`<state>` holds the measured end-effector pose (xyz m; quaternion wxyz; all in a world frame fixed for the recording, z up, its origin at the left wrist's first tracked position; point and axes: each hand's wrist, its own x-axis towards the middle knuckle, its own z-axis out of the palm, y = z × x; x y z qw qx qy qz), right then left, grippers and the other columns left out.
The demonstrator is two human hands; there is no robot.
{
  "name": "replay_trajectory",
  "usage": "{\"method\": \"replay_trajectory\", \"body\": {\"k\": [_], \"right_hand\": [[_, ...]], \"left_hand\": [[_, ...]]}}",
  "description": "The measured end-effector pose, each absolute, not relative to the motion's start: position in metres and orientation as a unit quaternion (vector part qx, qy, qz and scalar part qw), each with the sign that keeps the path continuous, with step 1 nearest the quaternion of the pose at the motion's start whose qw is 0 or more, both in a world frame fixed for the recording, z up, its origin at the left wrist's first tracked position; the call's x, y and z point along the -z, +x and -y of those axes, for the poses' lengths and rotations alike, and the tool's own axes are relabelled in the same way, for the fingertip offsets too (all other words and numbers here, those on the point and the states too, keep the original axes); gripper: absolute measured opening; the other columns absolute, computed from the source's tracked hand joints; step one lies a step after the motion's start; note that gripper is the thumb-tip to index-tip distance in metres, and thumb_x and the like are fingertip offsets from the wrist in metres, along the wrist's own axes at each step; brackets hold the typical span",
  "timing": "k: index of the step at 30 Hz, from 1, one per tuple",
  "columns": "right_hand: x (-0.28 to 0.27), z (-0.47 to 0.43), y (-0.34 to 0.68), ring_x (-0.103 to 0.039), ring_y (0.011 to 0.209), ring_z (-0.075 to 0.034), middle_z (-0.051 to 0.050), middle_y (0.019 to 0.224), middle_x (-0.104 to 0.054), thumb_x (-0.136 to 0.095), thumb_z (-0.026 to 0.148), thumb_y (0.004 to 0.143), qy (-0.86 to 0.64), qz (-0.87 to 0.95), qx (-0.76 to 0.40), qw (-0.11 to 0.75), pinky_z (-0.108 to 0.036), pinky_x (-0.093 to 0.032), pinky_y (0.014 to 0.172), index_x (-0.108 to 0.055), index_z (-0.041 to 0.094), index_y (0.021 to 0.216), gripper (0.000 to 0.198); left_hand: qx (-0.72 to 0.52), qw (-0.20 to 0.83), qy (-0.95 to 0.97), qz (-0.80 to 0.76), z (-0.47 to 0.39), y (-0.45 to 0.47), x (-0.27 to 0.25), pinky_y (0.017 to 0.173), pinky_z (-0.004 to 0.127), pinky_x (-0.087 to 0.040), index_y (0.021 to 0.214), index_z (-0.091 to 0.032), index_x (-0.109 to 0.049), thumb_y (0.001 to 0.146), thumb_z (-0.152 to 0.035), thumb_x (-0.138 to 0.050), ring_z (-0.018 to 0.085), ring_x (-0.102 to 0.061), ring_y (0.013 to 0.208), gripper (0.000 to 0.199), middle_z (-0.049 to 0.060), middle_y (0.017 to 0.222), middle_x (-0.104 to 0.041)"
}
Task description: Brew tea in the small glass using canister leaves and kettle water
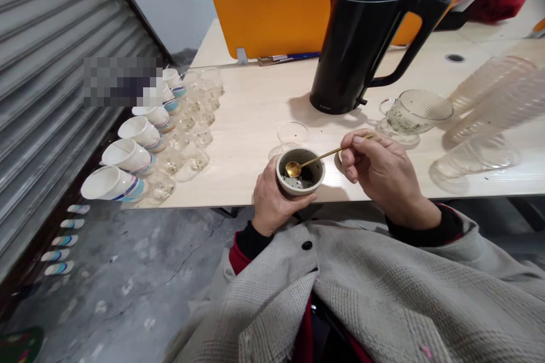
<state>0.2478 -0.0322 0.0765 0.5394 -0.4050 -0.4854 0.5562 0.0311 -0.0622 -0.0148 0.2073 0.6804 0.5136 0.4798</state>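
My left hand (275, 195) is wrapped round a small pale cup (301, 186) at the table's front edge, tilting it a little. Dark bits that look like tea leaves (304, 181) lie in the bottom of it. Between the fingers of my right hand (381, 167) is the thin handle of a gold spoon (326, 154), its bowl inside the cup. Just behind the cup stands a clear plastic cup (292, 133). To the right of it, beyond my right hand, is a ribbed glass cup (415, 113) with dark bits inside.
A black electric kettle (353, 51) stands behind my hands, before an orange partition (272, 5). Stacked clear cups (489, 108) lie on the right. Along the table's left side are several paper cups (113, 181) and small clear cups (198, 156). Pens (298, 57) lie by the partition.
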Motion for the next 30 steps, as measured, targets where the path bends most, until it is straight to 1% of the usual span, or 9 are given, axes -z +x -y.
{"method": "replay_trajectory", "body": {"k": [6, 10, 15, 21, 23, 26, 27, 30], "right_hand": [[-0.073, 0.032, 0.250, -0.050, 0.046, -0.011, 0.003, 0.064, -0.056, -0.067, 0.034, 0.097, -0.398, 0.470, -0.564, 0.550, -0.025, -0.038, 0.041, -0.064, 0.023, 0.088, 0.014], [-0.073, 0.030, 0.251, -0.048, 0.046, -0.011, 0.004, 0.064, -0.055, -0.067, 0.039, 0.098, -0.398, 0.481, -0.549, 0.555, -0.026, -0.038, 0.041, -0.063, 0.025, 0.089, 0.017], [-0.082, 0.024, 0.258, -0.049, 0.047, -0.011, 0.004, 0.066, -0.054, -0.064, 0.044, 0.101, -0.397, 0.516, -0.481, 0.587, -0.025, -0.041, 0.040, -0.061, 0.026, 0.093, 0.020], [-0.088, 0.020, 0.251, -0.055, 0.052, -0.012, 0.003, 0.069, -0.058, -0.064, 0.037, 0.101, -0.356, 0.523, -0.372, 0.679, -0.025, -0.046, 0.044, -0.063, 0.026, 0.094, 0.013], [-0.083, 0.018, 0.244, -0.058, 0.054, -0.012, 0.003, 0.070, -0.060, -0.064, 0.038, 0.102, -0.356, 0.566, -0.348, 0.658, -0.026, -0.049, 0.048, -0.065, 0.026, 0.095, 0.015], [-0.072, 0.014, 0.238, -0.061, 0.057, -0.012, 0.002, 0.071, -0.064, -0.062, 0.043, 0.104, -0.379, 0.652, -0.342, 0.560, -0.026, -0.051, 0.053, -0.069, 0.024, 0.098, 0.020], [-0.069, 0.012, 0.237, -0.061, 0.057, -0.011, 0.002, 0.072, -0.064, -0.061, 0.043, 0.104, -0.384, 0.663, -0.342, 0.544, -0.026, -0.051, 0.054, -0.069, 0.024, 0.099, 0.021], [-0.066, 0.009, 0.237, -0.061, 0.057, -0.011, 0.002, 0.073, -0.065, -0.061, 0.042, 0.104, -0.385, 0.647, -0.336, 0.566, -0.025, -0.052, 0.054, -0.068, 0.024, 0.099, 0.020]], "left_hand": [[-0.479, 0.208, 0.681, -0.514, 0.062, 0.031, 0.014, 0.114, 0.061, -0.053, 0.153, -0.029, -0.043, 0.066, -0.066, -0.093, 0.038, -0.064, 0.135, 0.107, 0.014, 0.149, -0.062], [-0.478, 0.212, 0.681, -0.513, 0.062, 0.031, 0.014, 0.114, 0.061, -0.053, 0.152, -0.029, -0.043, 0.066, -0.065, -0.094, 0.037, -0.065, 0.134, 0.106, 0.014, 0.148, -0.063], [-0.482, 0.200, 0.680, -0.514, 0.062, 0.031, 0.015, 0.114, 0.061, -0.053, 0.151, -0.029, -0.045, 0.064, -0.066, -0.094, 0.038, -0.065, 0.134, 0.106, 0.014, 0.146, -0.065], [-0.476, 0.203, 0.680, -0.520, 0.063, 0.031, 0.014, 0.111, 0.058, -0.055, 0.152, -0.028, -0.044, 0.066, -0.065, -0.093, 0.037, -0.067, 0.131, 0.106, 0.014, 0.146, -0.066], [-0.475, 0.206, 0.678, -0.521, 0.063, 0.031, 0.013, 0.111, 0.058, -0.055, 0.152, -0.027, -0.044, 0.067, -0.064, -0.093, 0.037, -0.067, 0.131, 0.105, 0.014, 0.145, -0.066], [-0.472, 0.213, 0.677, -0.522, 0.063, 0.032, 0.012, 0.111, 0.056, -0.055, 0.152, -0.027, -0.043, 0.068, -0.063, -0.093, 0.036, -0.067, 0.131, 0.104, 0.015, 0.145, -0.066], [-0.472, 0.214, 0.678, -0.522, 0.063, 0.032, 0.012, 0.111, 0.056, -0.055, 0.153, -0.027, -0.043, 0.069, -0.062, -0.093, 0.036, -0.067, 0.131, 0.104, 0.015, 0.146, -0.066], [-0.475, 0.211, 0.679, -0.519, 0.063, 0.032, 0.012, 0.111, 0.056, -0.054, 0.152, -0.027, -0.043, 0.069, -0.063, -0.093, 0.036, -0.067, 0.132, 0.104, 0.015, 0.146, -0.065]]}}
